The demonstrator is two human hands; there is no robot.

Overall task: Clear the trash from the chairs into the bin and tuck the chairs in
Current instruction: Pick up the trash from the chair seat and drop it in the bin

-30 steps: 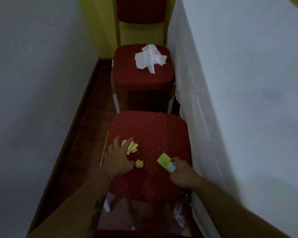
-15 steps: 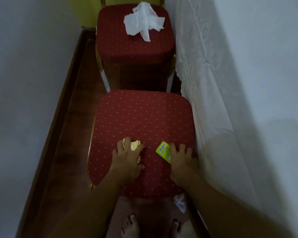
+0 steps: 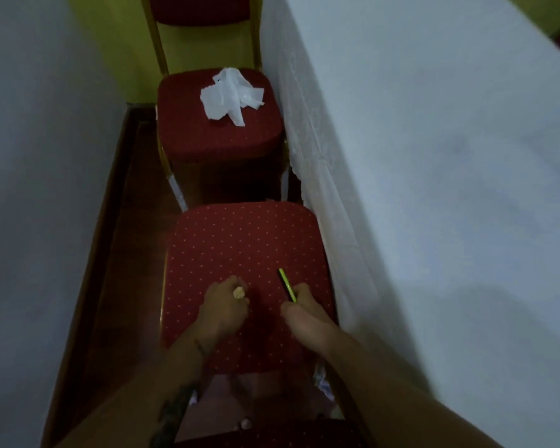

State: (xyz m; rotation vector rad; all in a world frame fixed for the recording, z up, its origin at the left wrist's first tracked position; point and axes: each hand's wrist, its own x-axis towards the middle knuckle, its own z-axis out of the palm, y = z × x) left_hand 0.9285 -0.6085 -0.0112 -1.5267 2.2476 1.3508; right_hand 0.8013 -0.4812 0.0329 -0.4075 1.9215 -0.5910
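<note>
A yellow paper ball [image 3: 239, 292] sits in the closed left hand [image 3: 223, 307]. The right hand [image 3: 306, 310] pinches a green wrapper [image 3: 287, 285] above the near chair [image 3: 246, 240]. Next, probably, the white tissue [image 3: 232, 97] on the far chair [image 3: 220, 137].

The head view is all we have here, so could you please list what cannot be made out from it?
- Yellow scraps: mostly hidden inside the closed left hand; their number is unclear.
- Green wrapper: seen edge-on in the right hand, so its print is unreadable.
- Bin: nowhere in the head view.
- Far chair: backrest cut off by the top edge.
- White tissue: too blurred to count the pieces.
</note>
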